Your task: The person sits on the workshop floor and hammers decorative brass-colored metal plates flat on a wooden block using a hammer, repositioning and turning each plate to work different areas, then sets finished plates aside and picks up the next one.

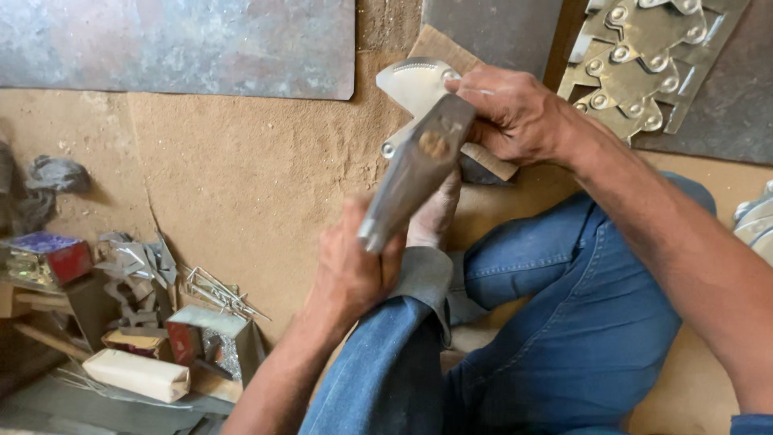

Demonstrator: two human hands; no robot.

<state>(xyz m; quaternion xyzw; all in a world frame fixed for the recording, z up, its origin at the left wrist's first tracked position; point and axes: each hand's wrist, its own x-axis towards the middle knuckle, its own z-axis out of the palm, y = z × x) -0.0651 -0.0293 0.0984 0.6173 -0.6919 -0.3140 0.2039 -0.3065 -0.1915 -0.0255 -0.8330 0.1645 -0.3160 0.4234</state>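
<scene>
Head camera is showing the left hand (350, 270) gripping a metal tool's handle (411, 173) at centre while the right hand (507, 113) is pinching its toothed blade (415, 80) toward twelve o'clock.

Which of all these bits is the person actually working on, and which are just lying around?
In hand:
- metal tool, held between left hand and right hand
- its toothed curved blade

Lying about:
- stack of cut metal pieces
- loose nails
- small boxes
- grey rag
- metal sheet
</scene>
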